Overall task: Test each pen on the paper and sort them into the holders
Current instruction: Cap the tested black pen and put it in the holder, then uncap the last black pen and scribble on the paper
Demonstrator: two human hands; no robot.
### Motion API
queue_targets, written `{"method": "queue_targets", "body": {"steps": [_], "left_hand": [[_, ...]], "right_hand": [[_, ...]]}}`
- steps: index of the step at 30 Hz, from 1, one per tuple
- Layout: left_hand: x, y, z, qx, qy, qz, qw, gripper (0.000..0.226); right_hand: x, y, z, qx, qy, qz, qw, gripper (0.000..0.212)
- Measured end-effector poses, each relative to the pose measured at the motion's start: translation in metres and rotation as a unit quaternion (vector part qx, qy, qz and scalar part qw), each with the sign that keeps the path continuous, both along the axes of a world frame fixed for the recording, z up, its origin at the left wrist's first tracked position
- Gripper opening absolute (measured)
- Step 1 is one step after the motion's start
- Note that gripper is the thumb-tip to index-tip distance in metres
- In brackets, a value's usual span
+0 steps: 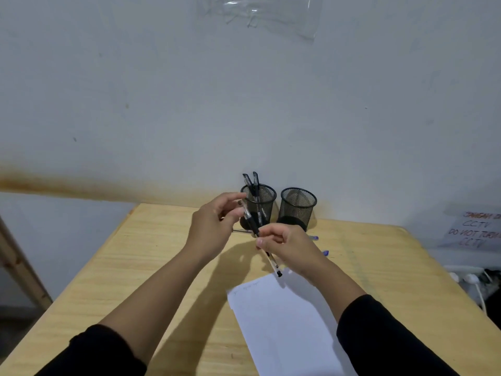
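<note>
Pens were the matter at hand: one black-gripped pen (pixel 253 226) was held in the air above the far middle of the wooden table (pixel 135 267), slanting from upper left to lower right. The left hand (pixel 214 226) pinched its upper end between thumb and fingertips, the fingers curled. The right hand (pixel 284 244) gripped lower down with fingers curled round the barrel; whether the white barrel and black end (pixel 275 265) poking out below that hand belonged to the same pen or a second one could not be told.

Behind the hands, against the pale wall (pixel 244 104), stood two black mesh holders side by side. The left holder (pixel 260 204) had two capped black pens (pixel 252 183) leaning in it; its lower left part was hidden by the left hand and the held pen. The right holder (pixel 298 208) showed nothing over its rim.

A white sheet of paper (pixel 284 327) lay on the near right of the table, faint marks at its far edge, its near end cut off by the frame. A clear pen (pixel 241 231) lay on the table to the left, mostly hidden by the left hand. Two blue-ended pens (pixel 314 238) peeped out beyond the right hand, the rest covered.

At far right a handwritten notice (pixel 474 230) was cut off and blurred, with white plugs and a cord (pixel 474 283) below it. Clear plastic (pixel 257 14) hung on the wall at top.
</note>
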State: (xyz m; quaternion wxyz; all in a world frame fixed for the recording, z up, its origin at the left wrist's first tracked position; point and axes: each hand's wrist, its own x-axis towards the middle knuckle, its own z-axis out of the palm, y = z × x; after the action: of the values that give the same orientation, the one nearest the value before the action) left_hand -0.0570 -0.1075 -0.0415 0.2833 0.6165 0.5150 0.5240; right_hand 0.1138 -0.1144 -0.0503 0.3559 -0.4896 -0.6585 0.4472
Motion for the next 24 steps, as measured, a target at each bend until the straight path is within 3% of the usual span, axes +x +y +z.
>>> {"method": "queue_targets", "body": {"steps": [5, 13, 19, 24], "left_hand": [[0.015, 0.043, -0.003, -0.039, -0.069, 0.019, 0.997, 0.052], [0.027, 0.097, -0.027, -0.146, 0.010, 0.003, 0.989, 0.108], [0.032, 0.117, -0.043, -0.138, 0.005, -0.008, 0.990, 0.111], [0.030, 0.126, -0.058, -0.113, -0.023, 0.013, 0.993, 0.096]], "right_hand": [[0.003, 0.046, 0.012, 0.074, -0.026, -0.115, 0.990, 0.011], [0.004, 0.111, 0.049, 0.184, -0.097, -0.182, 0.961, 0.019], [-0.002, 0.146, 0.038, 0.204, -0.171, -0.162, 0.950, 0.021], [-0.005, 0.158, 0.016, 0.158, -0.213, -0.125, 0.956, 0.022]]}}
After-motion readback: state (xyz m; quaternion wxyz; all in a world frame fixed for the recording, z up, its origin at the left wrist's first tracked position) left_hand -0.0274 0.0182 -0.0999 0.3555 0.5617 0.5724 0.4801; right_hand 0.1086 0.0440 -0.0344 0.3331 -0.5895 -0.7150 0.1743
